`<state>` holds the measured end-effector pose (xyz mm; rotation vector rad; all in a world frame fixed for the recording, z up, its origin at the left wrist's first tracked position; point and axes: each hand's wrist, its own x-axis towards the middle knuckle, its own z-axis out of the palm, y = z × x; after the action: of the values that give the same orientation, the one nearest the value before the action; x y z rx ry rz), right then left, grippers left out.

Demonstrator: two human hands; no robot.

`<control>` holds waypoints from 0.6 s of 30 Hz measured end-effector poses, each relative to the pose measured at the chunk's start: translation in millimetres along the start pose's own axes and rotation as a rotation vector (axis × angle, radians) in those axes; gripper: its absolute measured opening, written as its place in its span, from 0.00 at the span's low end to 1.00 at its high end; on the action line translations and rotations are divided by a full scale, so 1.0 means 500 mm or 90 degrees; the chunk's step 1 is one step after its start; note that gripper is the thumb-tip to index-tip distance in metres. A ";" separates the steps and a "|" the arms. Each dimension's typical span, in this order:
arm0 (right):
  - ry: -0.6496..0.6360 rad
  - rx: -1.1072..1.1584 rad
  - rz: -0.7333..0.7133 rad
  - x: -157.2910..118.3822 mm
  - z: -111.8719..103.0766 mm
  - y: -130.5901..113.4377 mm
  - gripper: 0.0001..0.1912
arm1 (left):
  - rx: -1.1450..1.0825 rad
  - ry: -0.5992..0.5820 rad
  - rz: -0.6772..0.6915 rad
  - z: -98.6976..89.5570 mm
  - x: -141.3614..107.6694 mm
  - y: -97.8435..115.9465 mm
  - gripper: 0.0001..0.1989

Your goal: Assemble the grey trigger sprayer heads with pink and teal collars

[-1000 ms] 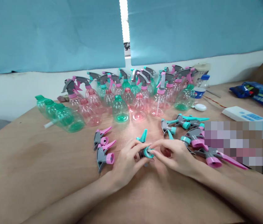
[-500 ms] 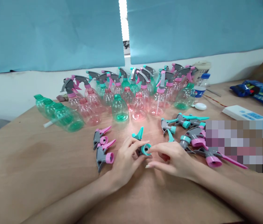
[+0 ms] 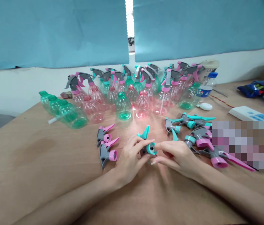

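A wooden bench [image 3: 28, 162] runs under blue blinds [image 3: 52, 31] hung against a white wall [image 3: 17, 87]; a bright gap shows between the blinds. Along its far side stand clear pink spray bottles [image 3: 93, 109] and green ones [image 3: 123, 107], some capped with sprayers; green bottles [image 3: 63, 114] lie on their sides at left. Loose pink sprayers [image 3: 106, 150] lie left of the hands, teal and pink ones [image 3: 181, 123] right; a blue packet [image 3: 260, 89] and white box [image 3: 249, 113] sit further right, and a pixelated patch [image 3: 244, 147] hides part of the bench. The teal sprayer [image 3: 147, 140] sits just above the bench between the hands; the left hand [image 3: 130, 162] grips it with its fingers closed; the right hand [image 3: 178, 157] touches its collar with the index finger [image 3: 161, 145], thumb lower, and I cannot tell if it's clamped; since the earlier frame, everything has shifted slightly right in view.
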<state>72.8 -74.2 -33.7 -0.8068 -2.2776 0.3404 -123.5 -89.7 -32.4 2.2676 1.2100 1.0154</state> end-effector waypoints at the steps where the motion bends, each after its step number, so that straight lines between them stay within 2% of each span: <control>1: -0.006 0.010 0.005 -0.001 0.001 -0.001 0.22 | 0.001 0.004 -0.003 0.001 0.000 0.000 0.18; 6: -0.009 0.067 0.033 -0.004 0.008 -0.004 0.23 | 0.002 0.005 -0.005 0.002 0.002 -0.001 0.17; 11: -0.019 0.097 0.088 -0.005 0.007 -0.003 0.16 | 0.014 -0.017 -0.009 0.000 0.002 0.001 0.15; 18: 0.109 0.145 0.117 -0.004 0.009 0.004 0.12 | 0.041 0.018 0.018 -0.006 -0.006 0.016 0.16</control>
<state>71.9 -73.7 -38.7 -0.8924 -1.9690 0.5815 -122.6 -96.5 -26.7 2.3334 1.2426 1.0372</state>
